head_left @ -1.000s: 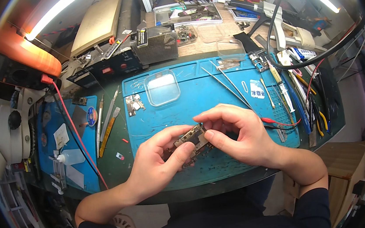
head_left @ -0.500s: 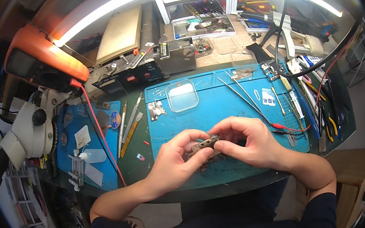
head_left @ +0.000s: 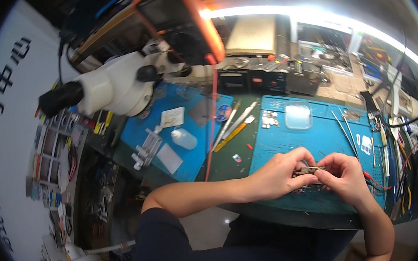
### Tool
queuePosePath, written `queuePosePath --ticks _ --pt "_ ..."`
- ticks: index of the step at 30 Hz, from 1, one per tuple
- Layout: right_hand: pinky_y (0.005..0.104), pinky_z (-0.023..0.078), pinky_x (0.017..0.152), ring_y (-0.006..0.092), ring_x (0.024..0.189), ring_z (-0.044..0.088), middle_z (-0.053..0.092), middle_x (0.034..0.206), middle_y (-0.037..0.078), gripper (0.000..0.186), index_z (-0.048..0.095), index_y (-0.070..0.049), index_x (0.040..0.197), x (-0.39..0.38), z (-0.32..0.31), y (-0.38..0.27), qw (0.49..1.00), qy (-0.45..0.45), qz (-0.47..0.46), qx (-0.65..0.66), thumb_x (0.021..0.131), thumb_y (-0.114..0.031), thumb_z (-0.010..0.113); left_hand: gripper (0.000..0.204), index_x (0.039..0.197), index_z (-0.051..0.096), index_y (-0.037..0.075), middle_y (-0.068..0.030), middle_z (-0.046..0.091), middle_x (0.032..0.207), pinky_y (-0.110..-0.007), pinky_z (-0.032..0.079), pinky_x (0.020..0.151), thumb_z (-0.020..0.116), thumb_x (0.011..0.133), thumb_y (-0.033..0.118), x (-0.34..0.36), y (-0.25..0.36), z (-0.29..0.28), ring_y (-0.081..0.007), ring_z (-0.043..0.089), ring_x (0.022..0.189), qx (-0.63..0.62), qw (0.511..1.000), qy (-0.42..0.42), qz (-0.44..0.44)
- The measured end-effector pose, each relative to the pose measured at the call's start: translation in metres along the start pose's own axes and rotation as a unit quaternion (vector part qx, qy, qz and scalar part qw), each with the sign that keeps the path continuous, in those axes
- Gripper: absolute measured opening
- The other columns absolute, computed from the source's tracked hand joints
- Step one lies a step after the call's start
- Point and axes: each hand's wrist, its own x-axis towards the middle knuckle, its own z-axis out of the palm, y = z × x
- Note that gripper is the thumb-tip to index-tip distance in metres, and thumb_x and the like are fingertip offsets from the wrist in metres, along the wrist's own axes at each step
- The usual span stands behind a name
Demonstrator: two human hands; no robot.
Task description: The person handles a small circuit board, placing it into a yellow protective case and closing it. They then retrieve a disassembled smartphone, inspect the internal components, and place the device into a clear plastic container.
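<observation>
Between both hands is a small, narrow grey-brown metallic part (head_left: pixel 305 171), held over the front of the blue work mat (head_left: pixel 315 138). My left hand (head_left: pixel 276 177) is closed on its left side, thumb below and fingers above. My right hand (head_left: pixel 343 177) pinches its right end. Fingers cover much of the part, so its exact kind does not show. Dark loose bits (head_left: pixel 303 190) appear just under the hands. Beyond them are a clear plastic tray (head_left: pixel 298 115) and small silvery pieces (head_left: pixel 270 118). A long pair of tweezers (head_left: pixel 345 130) lies to the right.
At the left are a microscope (head_left: pixel 109 87), a dropper bottle (head_left: pixel 183 139), a metal clamp holder (head_left: pixel 148 147) and knives (head_left: pixel 232 133). An orange multimeter (head_left: pixel 179 25) hangs above with a red lead (head_left: pixel 213 125). Pliers and other hand tools crowd the right edge.
The view has swung left, bringing the microscope and a wall with lettering further in. Both hands still hold the part over the mat, with its tilt slightly changed.
</observation>
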Motion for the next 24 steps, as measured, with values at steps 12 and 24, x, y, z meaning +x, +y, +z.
queuePosePath --ticks 12,24 --pt "0.0182 0.044 0.053 0.0037 0.061 0.056 0.065 0.075 -0.001 0.012 0.064 0.0 0.094 0.006 -0.017 0.001 0.998 0.043 -0.04 0.019 0.089 -0.009 0.07 0.021 0.115 0.061 0.006 -0.0062 0.069 0.089 -0.03 0.055 0.066 0.061 0.094 0.008 -0.055 0.029 -0.033 -0.0159 0.068 0.075 0.291 0.904 0.235 0.209" --pt "0.0178 0.042 0.05 0.0049 0.057 0.054 0.063 0.075 0.001 0.012 0.061 -0.001 0.092 0.009 -0.027 0.004 0.995 0.027 -0.065 0.072 0.088 -0.008 0.07 0.063 0.131 0.052 -0.003 -0.0242 0.059 0.126 -0.045 0.044 0.101 0.073 0.085 0.035 -0.347 -0.089 -0.392 -0.0391 0.056 0.119 0.495 0.555 0.651 -0.153"
